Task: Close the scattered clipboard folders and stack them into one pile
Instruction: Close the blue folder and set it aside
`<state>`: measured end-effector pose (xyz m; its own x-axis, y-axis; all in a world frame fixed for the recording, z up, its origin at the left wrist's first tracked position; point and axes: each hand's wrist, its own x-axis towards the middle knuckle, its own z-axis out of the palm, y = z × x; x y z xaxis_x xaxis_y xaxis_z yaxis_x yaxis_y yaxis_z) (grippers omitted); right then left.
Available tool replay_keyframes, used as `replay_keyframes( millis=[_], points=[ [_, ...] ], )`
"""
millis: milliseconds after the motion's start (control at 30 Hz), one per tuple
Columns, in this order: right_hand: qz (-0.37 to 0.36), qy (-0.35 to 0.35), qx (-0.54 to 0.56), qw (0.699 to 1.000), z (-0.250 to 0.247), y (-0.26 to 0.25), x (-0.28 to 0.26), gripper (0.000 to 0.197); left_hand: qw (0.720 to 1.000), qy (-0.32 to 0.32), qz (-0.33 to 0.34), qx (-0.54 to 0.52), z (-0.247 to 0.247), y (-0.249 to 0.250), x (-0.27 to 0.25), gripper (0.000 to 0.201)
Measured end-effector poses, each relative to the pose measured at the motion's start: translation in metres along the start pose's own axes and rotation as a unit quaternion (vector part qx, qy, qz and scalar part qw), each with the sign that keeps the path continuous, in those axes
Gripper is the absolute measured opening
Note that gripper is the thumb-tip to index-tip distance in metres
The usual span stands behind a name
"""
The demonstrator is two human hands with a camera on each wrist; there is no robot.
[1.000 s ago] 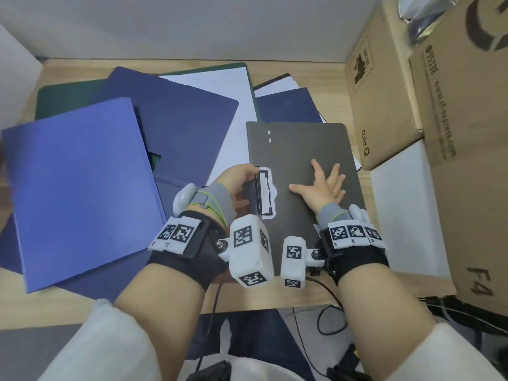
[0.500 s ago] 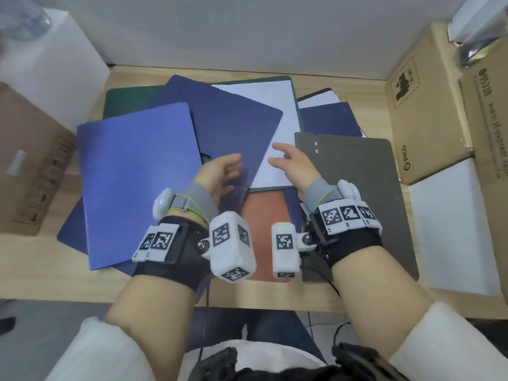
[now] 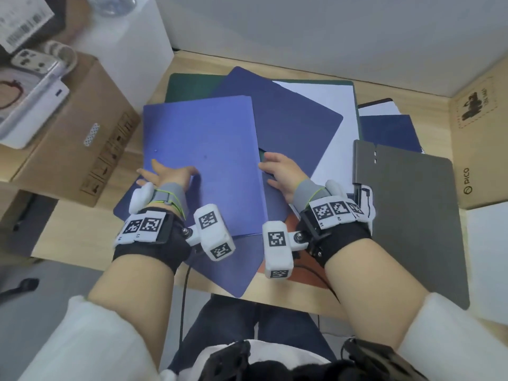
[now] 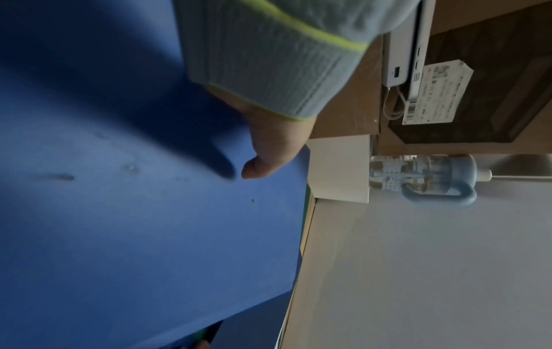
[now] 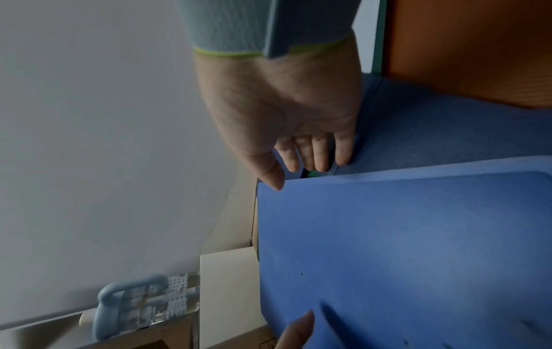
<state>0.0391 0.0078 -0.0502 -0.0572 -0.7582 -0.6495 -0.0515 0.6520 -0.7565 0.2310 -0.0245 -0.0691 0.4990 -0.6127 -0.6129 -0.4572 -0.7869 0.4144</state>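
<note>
Two hands flank blue folder (image 3: 203,160) | left hand (image 3: 167,176) flat | right hand (image 3: 283,174) at edge

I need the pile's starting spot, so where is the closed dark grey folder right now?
In the head view the closed dark grey folder lies flat at the table's right end, beside the brown cardboard box, right of the right hand.

A: Both hands are sitting at a blue folder (image 3: 203,160), the left hand (image 3: 167,174) at its left edge, the right hand (image 3: 283,174) at its right edge. What's crowding them?

B: Left of the left hand, a cardboard box (image 3: 79,133) is pressing close to the desk. Right of the right hand, a grey folder (image 3: 412,215) is lying flat, low enough to pass over.

A: And beyond the fingers?

B: More folders are overlapping there, then the wall (image 3: 302,31) is closing things off.
</note>
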Motion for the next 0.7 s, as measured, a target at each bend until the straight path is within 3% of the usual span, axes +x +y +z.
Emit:
replay_keyframes(
  millis=[200, 300, 433, 533, 600, 700],
  points=[
    [0.007, 0.005, 0.005, 1.000, 0.013, -0.001, 0.008, 0.048, 0.999, 0.021, 0.001, -0.048, -0.014, -0.006, 0.025, 0.083],
    [0.001, 0.047, 0.060, 0.997, 0.009, 0.000, 0.010, 0.050, 0.996, -0.013, -0.015, -0.081, -0.025, -0.007, 0.030, 0.067],
    [-0.013, 0.097, 0.199, 0.975, 0.000, -0.011, 0.011, 0.048, 0.986, -0.040, 0.031, -0.161, -0.036, 0.007, 0.022, 0.080],
    [-0.048, 0.121, 0.289, 0.948, -0.014, -0.031, 0.003, 0.008, 0.959, -0.048, 0.097, -0.263, -0.039, 0.029, 0.017, 0.075],
    [-0.097, 0.129, 0.327, 0.931, -0.030, -0.052, -0.007, 0.014, 0.929, -0.064, 0.142, -0.336, -0.044, 0.054, 0.011, 0.064],
    [-0.185, 0.134, 0.367, 0.901, -0.054, -0.081, -0.021, 0.020, 0.883, -0.116, 0.193, -0.411, -0.063, 0.092, -0.036, 0.067]
  ],
)
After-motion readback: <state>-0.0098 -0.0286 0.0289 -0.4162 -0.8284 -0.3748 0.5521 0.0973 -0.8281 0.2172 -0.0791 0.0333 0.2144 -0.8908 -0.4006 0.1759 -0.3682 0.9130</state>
